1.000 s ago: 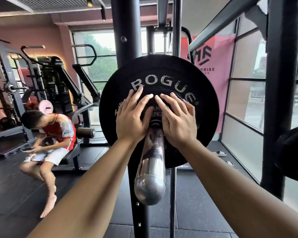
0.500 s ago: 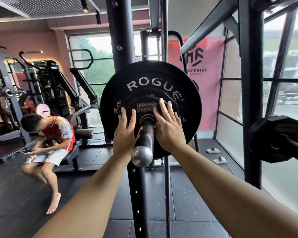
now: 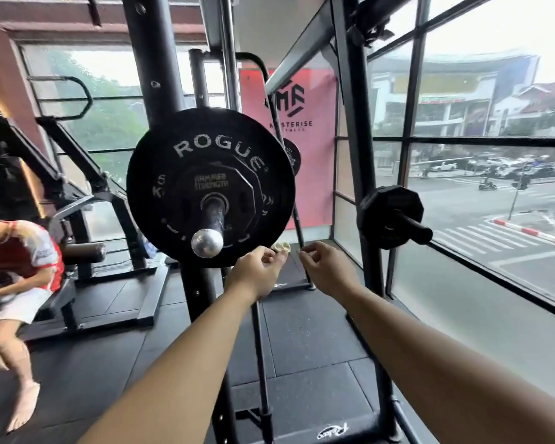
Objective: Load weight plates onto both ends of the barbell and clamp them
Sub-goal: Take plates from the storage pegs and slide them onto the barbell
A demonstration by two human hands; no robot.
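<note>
Barbell through two black plates

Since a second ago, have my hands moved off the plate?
Yes. Left hand and right hand have dropped off the small plate, now below and right of the barbell end.

Both arms outstretched, hands loosely curled, holding nothing
</note>
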